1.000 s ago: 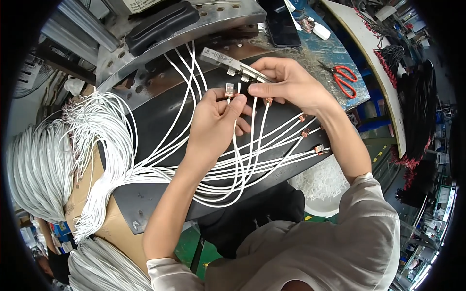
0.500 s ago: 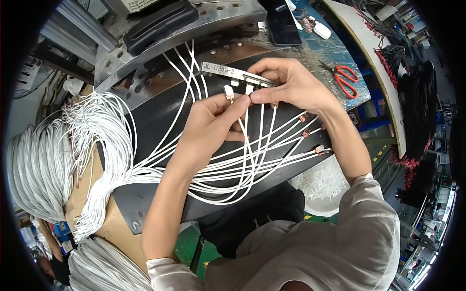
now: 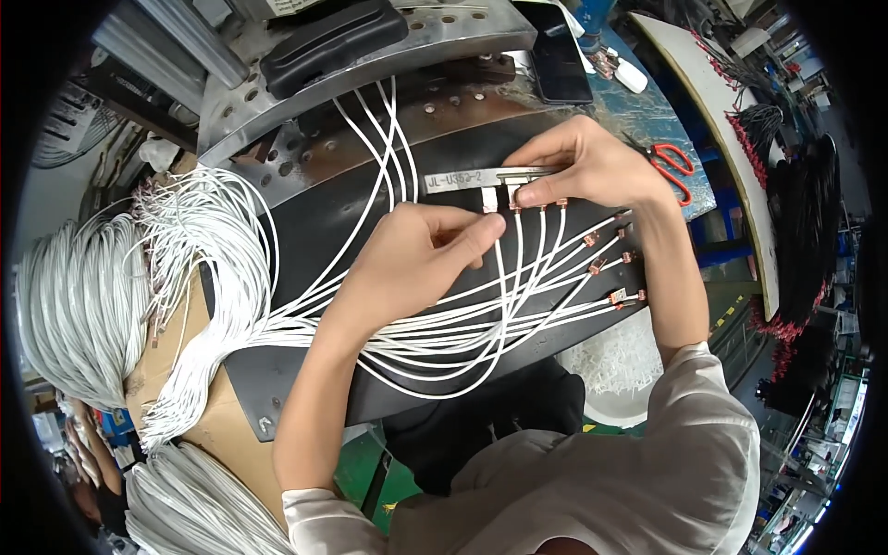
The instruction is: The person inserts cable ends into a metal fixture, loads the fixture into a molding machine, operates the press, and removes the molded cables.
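My right hand pinches a narrow flat metal bar fixture between thumb and fingers. Several white cables hang from the fixture's lower side, with small copper-coloured ends showing near my right thumb. At the fixture's left part sits a white connector. Just below it, my left hand is closed, thumb and forefinger on the white cable leading down from there. More white cables run across the black work surface, their copper-coloured terminals spread out at the right.
A thick bundle of white cables lies at left beside grey cable coils. Behind the work surface stands a metal machine bed. Red-handled scissors and a black phone rest at the back right. A tub holds white scraps.
Both hands and the fixture have moved right and slightly down in the picture. The fixture has levelled out, and a connector beside my left fingertips is now up against its lower edge.
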Demonstrator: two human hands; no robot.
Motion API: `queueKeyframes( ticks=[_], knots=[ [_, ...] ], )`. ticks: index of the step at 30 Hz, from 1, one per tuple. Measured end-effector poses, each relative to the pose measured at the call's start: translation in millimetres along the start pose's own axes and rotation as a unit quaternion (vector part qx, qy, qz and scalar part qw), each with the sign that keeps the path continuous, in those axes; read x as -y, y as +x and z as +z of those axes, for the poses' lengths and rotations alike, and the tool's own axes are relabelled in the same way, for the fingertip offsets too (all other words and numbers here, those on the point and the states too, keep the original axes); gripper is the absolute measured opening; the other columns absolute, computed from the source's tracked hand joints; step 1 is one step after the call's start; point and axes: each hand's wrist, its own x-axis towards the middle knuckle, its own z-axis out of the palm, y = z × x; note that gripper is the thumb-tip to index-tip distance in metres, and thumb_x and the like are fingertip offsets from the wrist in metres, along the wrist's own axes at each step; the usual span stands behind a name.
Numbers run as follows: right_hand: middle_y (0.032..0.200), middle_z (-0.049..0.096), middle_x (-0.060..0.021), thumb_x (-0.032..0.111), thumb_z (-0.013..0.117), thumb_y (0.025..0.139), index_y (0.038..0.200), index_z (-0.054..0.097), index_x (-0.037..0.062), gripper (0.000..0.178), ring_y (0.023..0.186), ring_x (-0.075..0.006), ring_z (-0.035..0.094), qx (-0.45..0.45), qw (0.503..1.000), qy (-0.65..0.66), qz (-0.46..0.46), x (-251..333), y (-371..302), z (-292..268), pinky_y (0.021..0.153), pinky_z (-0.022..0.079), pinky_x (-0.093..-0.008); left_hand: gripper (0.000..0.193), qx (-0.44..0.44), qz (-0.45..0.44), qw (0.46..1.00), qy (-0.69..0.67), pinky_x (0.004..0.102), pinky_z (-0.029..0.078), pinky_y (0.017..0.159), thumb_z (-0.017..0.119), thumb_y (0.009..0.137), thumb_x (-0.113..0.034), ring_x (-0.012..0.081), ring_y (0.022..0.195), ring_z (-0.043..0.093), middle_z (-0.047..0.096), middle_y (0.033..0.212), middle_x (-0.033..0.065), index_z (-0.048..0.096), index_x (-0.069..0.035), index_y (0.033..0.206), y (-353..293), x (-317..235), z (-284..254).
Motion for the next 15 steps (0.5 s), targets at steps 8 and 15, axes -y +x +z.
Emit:
queueKeyframes(
  ticks=[8,15],
  knots=[
    [0.117,0.066,-0.0168,0.009,0.072,0.085,0.119,0.067,0.0021,0.035,0.112,-0.0333,0.06,-0.206,0.809,-0.449,-0.318,-4,76,-11,0.094,0.049,-0.0382,0.027,-0.369,0.333,0.728,0.472,0.0405,0.05,0.079,0.07,0.087,-0.023,0.0316,0.086,0.064,0.065,0.09,0.015,0.071,0.001,0.098,27,10,-34],
    [0.115,0.067,-0.017,0.013,0.061,0.093,0.125,0.061,0.0043,0.033,0.106,-0.0282,0.063,-0.263,0.912,-0.237,-0.206,19,170,-46,0.091,0.049,-0.0381,0.027,-0.378,0.238,0.697,0.56,0.0479,0.054,0.075,0.068,0.089,-0.026,0.0351,0.085,0.066,0.066,0.09,0.018,0.067,0.001,0.084,79,7,-54]
  ],
)
